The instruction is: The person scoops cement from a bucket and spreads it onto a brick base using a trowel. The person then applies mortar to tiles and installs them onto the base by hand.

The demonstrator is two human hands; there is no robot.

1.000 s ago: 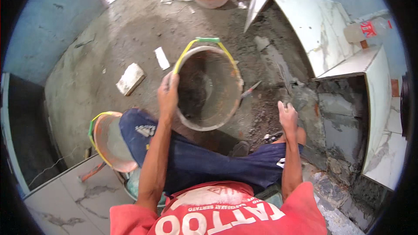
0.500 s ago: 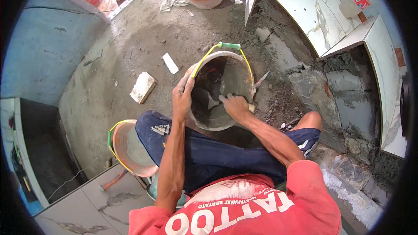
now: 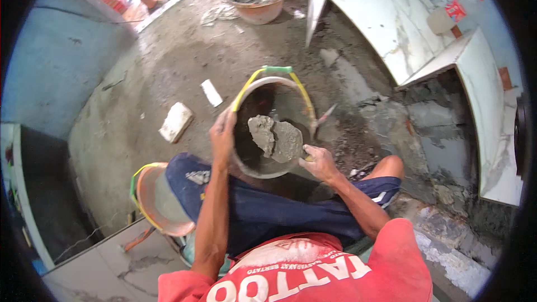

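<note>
Between my legs stands a bucket (image 3: pixel 244 169) with a yellow handle and a green grip, its inside coated in wet grey mortar. My left hand (image 3: pixel 222 130) is closed on its left rim. In my right hand (image 3: pixel 318 162), at the right side of the bucket, is a trowel whose blade is hidden under a lump of grey mortar (image 3: pixel 286 141). The load is over the bucket's opening. Of the trowel only a bit of the handle end shows by my fingers.
A second bucket (image 3: pixel 146 193) stands by my left knee. Ahead sits a basin (image 3: pixel 260 12) of dark mortar. A white block (image 3: pixel 176 122), a white strip (image 3: pixel 211 93) and a pointed tool (image 3: pixel 327 114) lie on the floor. Marbled tile panels (image 3: pixel 386 25) edge the right; a hammer (image 3: pixel 137 239) lies lower left.
My right hand has come up from inside the bucket and moved right, lifting mortar on the trowel. My left hand stays on the rim. The view has shifted slightly.
</note>
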